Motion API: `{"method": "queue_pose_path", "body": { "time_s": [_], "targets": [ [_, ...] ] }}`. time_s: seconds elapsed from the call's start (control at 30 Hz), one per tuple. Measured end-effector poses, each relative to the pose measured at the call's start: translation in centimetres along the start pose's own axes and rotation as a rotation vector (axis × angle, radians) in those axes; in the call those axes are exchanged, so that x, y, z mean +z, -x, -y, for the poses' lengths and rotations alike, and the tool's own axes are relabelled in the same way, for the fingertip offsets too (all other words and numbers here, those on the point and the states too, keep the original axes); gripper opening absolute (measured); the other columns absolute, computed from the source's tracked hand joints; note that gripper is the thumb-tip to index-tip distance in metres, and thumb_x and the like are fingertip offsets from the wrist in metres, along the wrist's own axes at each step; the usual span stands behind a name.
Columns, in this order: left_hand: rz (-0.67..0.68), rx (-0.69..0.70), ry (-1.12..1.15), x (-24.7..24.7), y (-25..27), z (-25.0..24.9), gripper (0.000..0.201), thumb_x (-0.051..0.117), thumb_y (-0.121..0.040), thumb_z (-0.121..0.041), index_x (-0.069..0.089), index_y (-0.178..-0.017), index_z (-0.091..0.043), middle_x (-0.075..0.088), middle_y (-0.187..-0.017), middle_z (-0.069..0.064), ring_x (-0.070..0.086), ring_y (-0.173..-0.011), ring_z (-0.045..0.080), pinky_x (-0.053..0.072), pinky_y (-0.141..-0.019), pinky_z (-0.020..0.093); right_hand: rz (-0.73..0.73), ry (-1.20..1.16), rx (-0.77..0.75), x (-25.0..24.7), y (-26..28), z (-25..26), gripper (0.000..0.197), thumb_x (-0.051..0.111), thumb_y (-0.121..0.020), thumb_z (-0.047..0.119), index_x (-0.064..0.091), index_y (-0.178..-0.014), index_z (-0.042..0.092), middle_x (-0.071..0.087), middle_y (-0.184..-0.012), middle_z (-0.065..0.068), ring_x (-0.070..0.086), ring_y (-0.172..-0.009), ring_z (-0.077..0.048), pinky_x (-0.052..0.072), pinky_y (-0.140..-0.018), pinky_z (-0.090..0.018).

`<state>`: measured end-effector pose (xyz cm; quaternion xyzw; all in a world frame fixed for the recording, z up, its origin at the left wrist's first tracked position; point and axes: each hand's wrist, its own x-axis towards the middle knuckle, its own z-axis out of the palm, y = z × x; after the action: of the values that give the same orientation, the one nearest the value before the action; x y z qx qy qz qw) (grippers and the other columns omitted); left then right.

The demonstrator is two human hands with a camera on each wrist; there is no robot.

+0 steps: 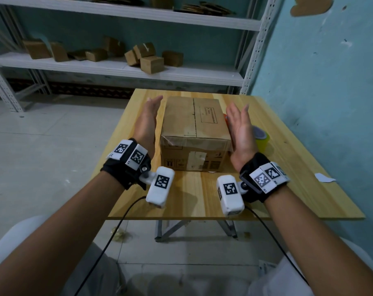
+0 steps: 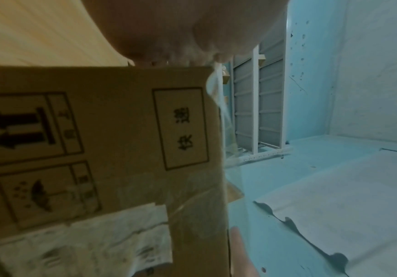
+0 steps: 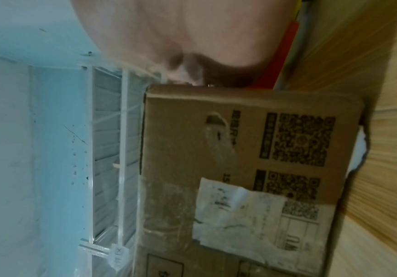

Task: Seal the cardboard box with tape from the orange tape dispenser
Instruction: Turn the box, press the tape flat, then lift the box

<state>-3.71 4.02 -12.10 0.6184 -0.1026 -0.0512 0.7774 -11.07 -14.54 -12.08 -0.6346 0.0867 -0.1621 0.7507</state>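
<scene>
Wooden table (image 1: 288,146) bears a worn, label-patched cardboard box (image 1: 194,133); left hand (image 1: 147,124) and right hand (image 1: 241,133) flank it, fingers straight.

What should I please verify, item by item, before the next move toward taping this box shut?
1. Cardboard box sits squarely on the wooden table: ok.
2. Top flaps closed, centre seam flat: ok.
3. Left hand free, fingers straight: ok.
4. Right hand free, fingers straight: ok.
5. Orange tape dispenser within reach, behind the right hand: ok, mostly hidden.
6. Tape loaded with a free end: cannot tell.
</scene>
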Motion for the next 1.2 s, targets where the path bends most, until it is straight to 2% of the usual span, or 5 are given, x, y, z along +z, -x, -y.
{"method": "queue_pose_path", "body": {
  "time_s": [0.27,0.6,0.9,1.1,1.2],
  "targets": [
    [0.009,-0.204,0.03,1.3,0.5,-0.2,0.031,0.037,-0.099,-0.048,0.058,-0.104,-0.026,0.067,-0.095,-0.002,0.066,-0.087,0.017,0.052,-0.072,0.028,0.035,-0.07,0.046,0.6,0.0,-0.4,0.059,0.014,-0.103,0.057,0.031,-0.152,0.028,0.062,-0.11,0.014,0.062,-0.1,-0.006,0.05,-0.084,-0.03],
    [0.008,-0.197,0.069,1.7,0.7,0.1,0.031,0.03,-0.101,-0.043,0.057,-0.097,-0.028,0.066,-0.098,0.005,0.065,-0.088,0.019,0.053,-0.076,0.028,-0.03,-0.056,0.057,1.0,-0.6,-1.1,0.058,0.014,-0.104,0.056,0.03,-0.154,0.031,0.053,-0.142,-0.002,0.055,-0.125,-0.02,0.047,-0.098,-0.034],
    [0.058,-0.147,0.043,1.4,0.8,0.1,0.04,0.021,-0.103,-0.043,0.058,-0.096,-0.029,0.072,-0.085,-0.006,0.069,-0.079,0.01,0.052,-0.068,0.024,0.003,-0.154,0.1,0.6,-0.6,-1.0,0.062,0.013,-0.101,0.062,0.033,-0.152,0.034,0.06,-0.125,0.002,0.058,-0.117,-0.019,0.045,-0.097,-0.041],
    [0.062,-0.235,0.158,1.0,1.2,-1.2,0.062,0.02,-0.099,-0.052,0.035,-0.145,-0.014,0.05,-0.14,0.008,0.048,-0.127,0.024,0.033,-0.11,0.045,0.038,-0.173,0.118,-0.3,-0.3,0.0,0.069,0.012,-0.099,0.066,0.039,-0.149,0.026,0.058,-0.138,0.003,0.059,-0.119,-0.016,0.047,-0.091,-0.038],
    [0.049,-0.24,0.148,1.1,1.1,-1.2,0.058,0.027,-0.097,-0.051,0.041,-0.141,-0.015,0.052,-0.138,0.008,0.052,-0.122,0.022,0.04,-0.101,0.04,0.019,-0.13,0.105,-0.2,-0.6,0.0,0.062,0.013,-0.101,0.062,0.053,-0.133,0.027,0.069,-0.112,0.013,0.066,-0.104,-0.008,0.049,-0.095,-0.038]
  ]
}}
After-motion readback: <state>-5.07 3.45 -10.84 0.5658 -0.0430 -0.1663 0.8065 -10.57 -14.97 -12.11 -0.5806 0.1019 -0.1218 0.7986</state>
